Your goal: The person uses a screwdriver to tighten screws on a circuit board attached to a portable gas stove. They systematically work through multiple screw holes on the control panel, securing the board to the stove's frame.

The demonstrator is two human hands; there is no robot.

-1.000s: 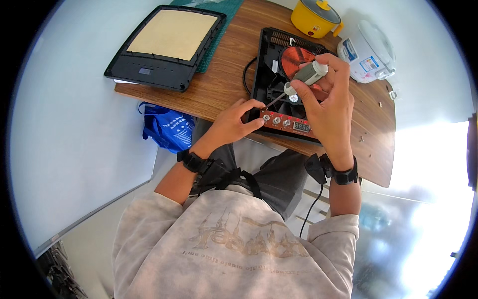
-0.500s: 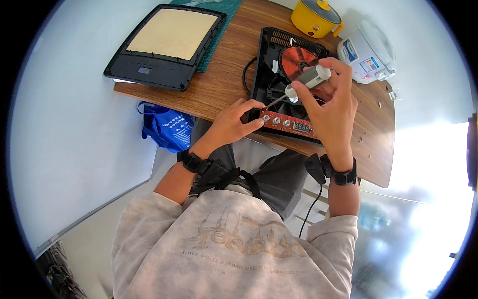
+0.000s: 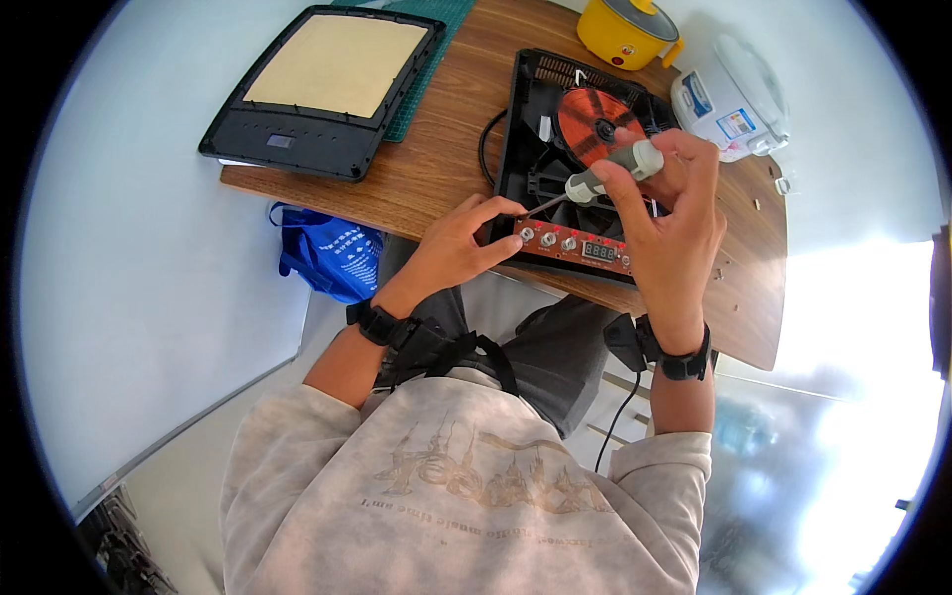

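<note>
An opened induction cooker base (image 3: 535,149) lies on the wooden table (image 3: 436,169), showing an orange coil (image 3: 593,121) and a red control board (image 3: 580,248) at its near edge. My right hand (image 3: 669,223) grips a grey-handled screwdriver (image 3: 605,174), whose shaft slants down-left to the cooker's near left corner. My left hand (image 3: 466,243) rests at that corner, fingertips at the screwdriver tip and the board's left end.
The cooker's black top panel with a beige glass plate (image 3: 322,84) lies on a green mat at the table's left. A yellow pot (image 3: 627,32) and a white rice cooker (image 3: 729,99) stand at the back right. A blue bag (image 3: 332,258) sits under the table.
My right hand has lifted slightly and tilted the screwdriver handle further right. My left hand stays at the cooker's corner.
</note>
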